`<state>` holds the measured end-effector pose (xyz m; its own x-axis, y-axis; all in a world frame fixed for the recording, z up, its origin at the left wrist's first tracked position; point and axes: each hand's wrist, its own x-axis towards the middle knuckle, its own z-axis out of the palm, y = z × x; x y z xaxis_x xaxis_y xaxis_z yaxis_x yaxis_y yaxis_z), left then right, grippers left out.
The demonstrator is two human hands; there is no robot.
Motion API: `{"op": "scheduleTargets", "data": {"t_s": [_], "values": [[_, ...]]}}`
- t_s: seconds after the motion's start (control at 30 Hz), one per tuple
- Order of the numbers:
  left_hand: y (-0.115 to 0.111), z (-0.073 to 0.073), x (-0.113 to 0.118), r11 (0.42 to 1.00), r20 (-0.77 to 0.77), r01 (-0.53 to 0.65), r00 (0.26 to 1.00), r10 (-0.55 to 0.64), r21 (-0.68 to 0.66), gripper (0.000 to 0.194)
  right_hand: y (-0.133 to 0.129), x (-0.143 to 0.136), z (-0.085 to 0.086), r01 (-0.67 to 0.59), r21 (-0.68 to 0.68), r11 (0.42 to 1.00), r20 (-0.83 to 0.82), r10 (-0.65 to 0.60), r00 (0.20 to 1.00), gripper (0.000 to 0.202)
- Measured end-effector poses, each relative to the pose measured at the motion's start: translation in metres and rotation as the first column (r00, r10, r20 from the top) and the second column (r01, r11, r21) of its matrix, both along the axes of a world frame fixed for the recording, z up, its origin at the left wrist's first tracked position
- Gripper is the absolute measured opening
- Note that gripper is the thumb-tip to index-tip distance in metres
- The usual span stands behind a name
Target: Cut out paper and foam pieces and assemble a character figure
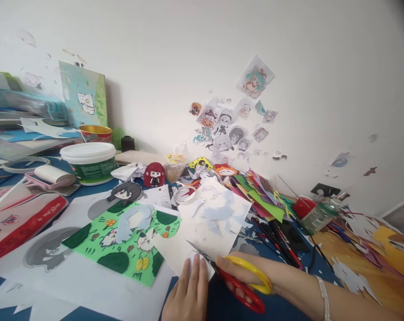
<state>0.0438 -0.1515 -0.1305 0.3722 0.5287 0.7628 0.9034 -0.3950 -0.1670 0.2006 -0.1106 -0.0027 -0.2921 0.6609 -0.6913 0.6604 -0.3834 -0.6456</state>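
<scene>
My left hand (188, 290) is at the bottom centre, its fingers extended over a small piece of white paper (206, 266) and holding it; the thumb is hidden. In my right hand (233, 269) is a pair of scissors with a yellow and a red handle loop (267, 285). Their blades are parted and point left, just beyond the fingertips of the left hand, close to the paper's upper edge. Underneath lies a larger cream sheet (175, 243) with pale blue paper cutouts (218, 211) on it. Left of that rests a green painted card (95, 247) with cat figures.
A white-lidded tub (88, 156) and a roll of tape (185, 195) stand farther back. Coloured paper sheets (260, 196), black and red pens (282, 243) and a clear bottle (320, 216) are at the right. A red-and-white packet (24, 227) lies left. Drawn stickers (222, 120) cover the wall.
</scene>
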Motion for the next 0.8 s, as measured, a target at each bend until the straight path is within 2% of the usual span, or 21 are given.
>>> {"op": "scheduleTargets", "data": {"t_s": [0.17, 0.3, 0.4, 0.5, 0.7, 0.8], "values": [[0.000, 0.004, 0.000, 1.000, 0.023, 0.002, 1.000, -0.002, 0.000, 0.039, 0.000, 0.000, -0.004, 0.047, 0.043, 0.998, 0.037, -0.049, 0.998, 0.050], [0.002, 0.008, 0.002, 0.997, 0.094, 0.053, 0.994, -0.058, 0.052, 0.038, 0.003, 0.002, -0.007, 0.025, 0.027, 0.999, -0.025, -0.024, 0.999, 0.049], [0.003, 0.004, 0.007, 0.995, 0.178, 0.067, 0.981, -0.079, 0.069, 0.042, 0.006, 0.002, -0.009, 0.033, 0.018, 0.999, -0.026, -0.033, 0.999, 0.049], [0.004, -0.002, 0.011, 0.993, 0.283, 0.024, 0.957, -0.056, 0.116, 0.045, 0.007, 0.003, -0.013, 0.063, 0.011, 0.998, -0.055, -0.062, 0.997, 0.046], [0.001, 0.000, -0.002, 0.998, 0.058, 0.057, 0.997, -0.057, -0.003, 0.039, 0.005, 0.007, -0.025, 0.071, 0.038, 0.997, -0.059, -0.069, 0.996, 0.046], [0.000, 0.004, -0.007, 0.999, 0.040, 0.047, 0.998, -0.047, -0.010, 0.037, 0.009, 0.014, -0.022, 0.044, 0.014, 0.999, -0.132, -0.042, 0.990, 0.047]]}}
